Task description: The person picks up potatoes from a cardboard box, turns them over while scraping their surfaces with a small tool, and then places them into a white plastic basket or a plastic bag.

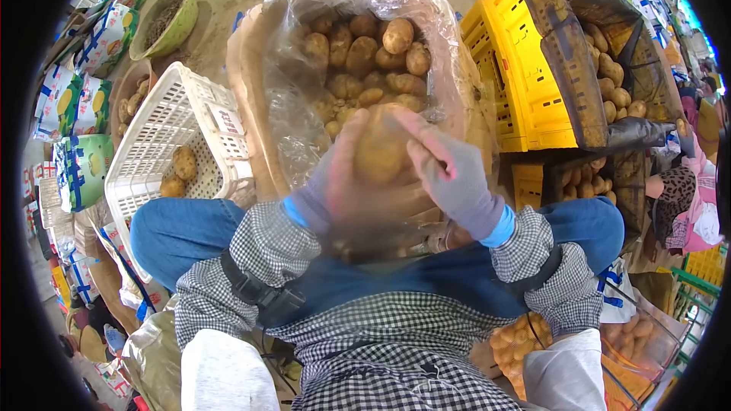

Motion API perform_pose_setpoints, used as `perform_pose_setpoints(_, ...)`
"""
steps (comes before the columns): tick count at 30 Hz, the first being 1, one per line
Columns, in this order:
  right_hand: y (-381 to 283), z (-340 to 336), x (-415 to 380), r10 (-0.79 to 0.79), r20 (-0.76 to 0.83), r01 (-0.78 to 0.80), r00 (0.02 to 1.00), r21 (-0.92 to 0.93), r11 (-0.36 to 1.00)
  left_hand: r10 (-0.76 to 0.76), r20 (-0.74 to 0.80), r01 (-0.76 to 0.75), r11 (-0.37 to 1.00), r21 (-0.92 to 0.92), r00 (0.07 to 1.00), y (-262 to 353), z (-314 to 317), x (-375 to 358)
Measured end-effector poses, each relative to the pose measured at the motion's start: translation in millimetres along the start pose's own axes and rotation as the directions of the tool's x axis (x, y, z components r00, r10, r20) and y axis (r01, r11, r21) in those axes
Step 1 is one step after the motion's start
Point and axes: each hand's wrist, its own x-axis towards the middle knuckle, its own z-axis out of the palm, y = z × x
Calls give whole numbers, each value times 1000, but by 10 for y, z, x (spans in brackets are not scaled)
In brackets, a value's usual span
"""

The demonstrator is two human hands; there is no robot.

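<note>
A large potato (382, 146), blurred by motion, is between my two gloved hands above the near part of a box (247, 106) lined with clear plastic. My left hand (335, 164) lies along the potato's left side, its fingers pointing up and partly smeared. On the right side, my right hand (449, 164) has its fingers bent toward the potato, with fingertips at its upper right. Below the hands a brownish blur hides detail. Many potatoes (362, 53) lie inside the lined box beyond my hands.
A white crate (228, 133) with several potatoes stands at left, near a green basin (179, 27). Yellow crates (533, 68) stand at right beside dark-lined crates of potatoes (609, 72). Printed cartons (99, 38) line the far left. A person in pink (697, 190) is at far right.
</note>
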Motion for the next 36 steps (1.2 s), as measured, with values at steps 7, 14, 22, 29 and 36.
perform_pose_setpoints(7, 93, 79, -42, -183, -54, 176, 982, -111, 978, 43, -106, -30, 993, 115, 993, -223, -157, 92)
perform_pose_setpoints(14, 27, 106, -65, -90, 50, 92, 995, -35, 995, -50, -149, 48, 999, -19, 988, -83, -127, -32)
perform_pose_setpoints(22, -33, 94, -150, -4, 215, 44, 977, -184, 982, -85, -18, 79, 975, -207, 996, 70, -79, -1)
perform_pose_setpoints(29, 154, 74, 35, -133, -142, 126, 981, -59, 990, -82, 21, 85, 971, -223, 996, 127, -10, -20)
perform_pose_setpoints(36, 77, 37, 9, 47, -97, -39, 994, 88, 995, 51, 22, -52, 998, 31, 998, 8, -115, 4)
